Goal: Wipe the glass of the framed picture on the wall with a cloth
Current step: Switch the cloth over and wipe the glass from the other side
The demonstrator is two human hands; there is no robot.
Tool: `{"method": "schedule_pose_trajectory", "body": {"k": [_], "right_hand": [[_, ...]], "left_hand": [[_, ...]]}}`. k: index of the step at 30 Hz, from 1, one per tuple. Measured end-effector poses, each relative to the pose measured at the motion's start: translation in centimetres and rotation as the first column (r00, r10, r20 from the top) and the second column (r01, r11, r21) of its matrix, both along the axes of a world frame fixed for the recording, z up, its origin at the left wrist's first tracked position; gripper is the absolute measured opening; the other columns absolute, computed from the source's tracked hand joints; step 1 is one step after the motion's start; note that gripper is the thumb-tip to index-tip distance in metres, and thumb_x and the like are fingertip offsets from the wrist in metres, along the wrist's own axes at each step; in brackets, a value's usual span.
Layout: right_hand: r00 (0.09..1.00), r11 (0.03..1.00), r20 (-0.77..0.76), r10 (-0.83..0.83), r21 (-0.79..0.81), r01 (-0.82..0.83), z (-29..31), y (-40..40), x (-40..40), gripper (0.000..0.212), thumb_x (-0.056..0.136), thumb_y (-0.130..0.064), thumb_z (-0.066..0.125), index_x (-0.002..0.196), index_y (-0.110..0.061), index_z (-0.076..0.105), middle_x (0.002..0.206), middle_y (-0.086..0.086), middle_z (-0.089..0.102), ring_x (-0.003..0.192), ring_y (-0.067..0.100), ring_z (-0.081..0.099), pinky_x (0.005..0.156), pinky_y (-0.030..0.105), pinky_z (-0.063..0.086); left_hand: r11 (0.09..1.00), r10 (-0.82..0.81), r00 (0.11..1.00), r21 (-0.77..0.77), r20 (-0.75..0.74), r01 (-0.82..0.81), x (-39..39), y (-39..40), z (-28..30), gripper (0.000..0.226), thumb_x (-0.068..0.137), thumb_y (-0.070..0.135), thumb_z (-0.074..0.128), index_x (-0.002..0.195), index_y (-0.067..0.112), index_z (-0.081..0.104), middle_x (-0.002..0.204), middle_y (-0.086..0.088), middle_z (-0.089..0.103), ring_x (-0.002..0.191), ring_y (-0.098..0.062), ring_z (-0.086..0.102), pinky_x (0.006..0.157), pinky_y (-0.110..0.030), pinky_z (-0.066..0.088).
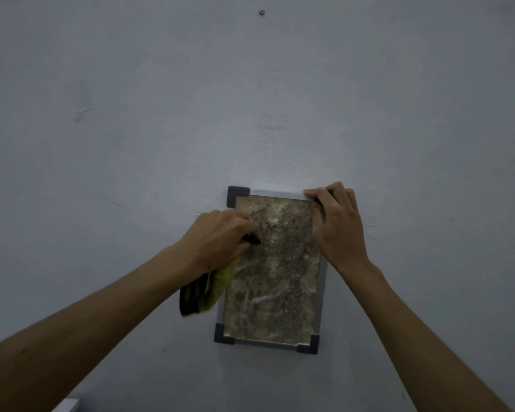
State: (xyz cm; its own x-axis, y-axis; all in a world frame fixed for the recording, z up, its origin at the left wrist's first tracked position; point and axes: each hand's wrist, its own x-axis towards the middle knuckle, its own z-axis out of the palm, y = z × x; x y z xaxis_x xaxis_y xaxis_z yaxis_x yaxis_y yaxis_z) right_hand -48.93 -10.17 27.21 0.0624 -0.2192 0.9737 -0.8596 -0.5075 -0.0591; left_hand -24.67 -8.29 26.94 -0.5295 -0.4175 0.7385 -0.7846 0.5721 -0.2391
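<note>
Steadying the frame (321, 292) at its top right corner, the right hand (336, 224) lies with fingers curled over the edge; the left hand (220, 236) clutches a bunched cloth (208, 289) against the glass (280, 263) near the left side. Pressing too hard there could tip the frame sideways or slide it down the wall (131, 114) (how it hangs is hidden). A screw (261, 12) sits well above. Nothing blocks the glass but the hands themselves.
</note>
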Motion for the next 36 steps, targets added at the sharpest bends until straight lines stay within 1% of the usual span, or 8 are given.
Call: {"method": "schedule_pose_trajectory", "body": {"k": [3, 8, 15, 18, 21, 27, 33, 36], "right_hand": [[1.0, 1.0, 0.003, 0.003, 0.002, -0.003, 0.0, 0.0, 0.1, 0.019, 0.103, -0.013, 0.056, 0.117, -0.012, 0.068, 0.106, 0.0, 0.052, 0.102, 0.018, 0.045, 0.075, 0.022, 0.042], [1.0, 1.0, 0.014, 0.004, -0.003, -0.004, -0.2, -0.2, 0.3, 0.019, 0.102, -0.012, 0.056, 0.116, -0.011, 0.069, 0.106, 0.001, 0.053, 0.101, 0.018, 0.045, 0.075, 0.023, 0.043], [1.0, 1.0, 0.017, 0.009, 0.004, -0.009, 0.0, -0.1, 0.4, 0.018, 0.103, -0.012, 0.055, 0.116, -0.011, 0.068, 0.107, 0.002, 0.052, 0.102, 0.02, 0.045, 0.076, 0.033, 0.051], [1.0, 1.0, 0.01, 0.015, 0.009, -0.015, 0.0, 0.1, 0.4, 0.019, 0.102, -0.012, 0.056, 0.117, -0.011, 0.068, 0.108, 0.001, 0.052, 0.103, 0.018, 0.045, 0.075, 0.031, 0.05], [1.0, 1.0, 0.022, 0.01, 0.015, -0.011, 0.0, 0.0, 0.4, 0.02, 0.101, -0.009, 0.056, 0.117, -0.011, 0.068, 0.108, 0.001, 0.052, 0.103, 0.019, 0.045, 0.074, 0.034, 0.052], [1.0, 1.0, 0.018, 0.015, 0.004, -0.015, -0.1, -0.1, 0.3, 0.02, 0.101, -0.009, 0.056, 0.117, -0.012, 0.068, 0.109, 0.001, 0.053, 0.103, 0.019, 0.046, 0.075, 0.035, 0.053], [1.0, 1.0, 0.022, 0.016, 0.0, -0.016, -0.1, -0.2, 0.2, 0.021, 0.1, -0.008, 0.057, 0.117, -0.011, 0.068, 0.109, 0.001, 0.053, 0.104, 0.019, 0.045, 0.076, 0.038, 0.054], [0.999, 1.0, 0.043, 0.008, -0.003, -0.007, -0.2, -0.4, 0.5, 0.021, 0.099, -0.007, 0.056, 0.116, -0.011, 0.067, 0.109, 0.002, 0.053, 0.104, 0.021, 0.046, 0.076, 0.042, 0.054]], "left_hand": [[0.988, 0.042, 0.966, -0.136, -0.254, -0.078, 0.2, -0.3, -0.4, 0.016, 0.093, 0.036, 0.068, 0.105, 0.026, 0.072, 0.1, 0.006, 0.068, 0.075, -0.021, 0.066, 0.06, -0.031, 0.051], [0.995, -0.001, 0.85, -0.081, -0.527, -0.05, -1.6, -0.5, -3.4, 0.011, 0.095, 0.03, 0.066, 0.094, 0.02, 0.061, 0.09, 0.004, 0.067, 0.073, -0.018, 0.062, 0.062, -0.041, 0.056], [0.997, 0.007, 0.857, -0.068, -0.515, -0.049, -2.8, -0.2, -5.1, 0.015, 0.097, 0.033, 0.064, 0.093, 0.021, 0.055, 0.082, 0.005, 0.065, 0.063, -0.016, 0.059, 0.052, -0.034, 0.053], [0.992, 0.038, 0.742, -0.064, -0.67, -0.109, -2.7, -0.1, -5.5, 0.015, 0.096, 0.033, 0.065, 0.092, 0.022, 0.056, 0.082, 0.007, 0.065, 0.063, -0.014, 0.059, 0.052, -0.027, 0.046], [0.996, 0.021, 0.632, -0.038, -0.774, -0.08, -4.2, 0.0, -6.1, 0.012, 0.096, 0.03, 0.065, 0.094, 0.022, 0.056, 0.082, 0.006, 0.065, 0.066, -0.015, 0.06, 0.057, -0.035, 0.053], [0.999, -0.004, 0.762, -0.033, -0.648, -0.023, -5.3, -0.1, -6.3, 0.013, 0.093, 0.026, 0.068, 0.099, 0.019, 0.059, 0.079, 0.003, 0.064, 0.065, -0.017, 0.061, 0.057, -0.037, 0.056], [0.996, 0.034, 0.576, -0.018, -0.816, -0.085, -3.7, -0.3, -6.3, 0.015, 0.097, 0.036, 0.064, 0.091, 0.025, 0.057, 0.077, 0.009, 0.063, 0.064, -0.013, 0.062, 0.055, -0.039, 0.056], [0.999, -0.004, 0.619, -0.031, -0.785, -0.033, -5.2, -0.1, -6.1, 0.01, 0.095, 0.024, 0.066, 0.091, 0.02, 0.058, 0.077, 0.006, 0.063, 0.064, -0.012, 0.06, 0.06, -0.036, 0.056]]}}
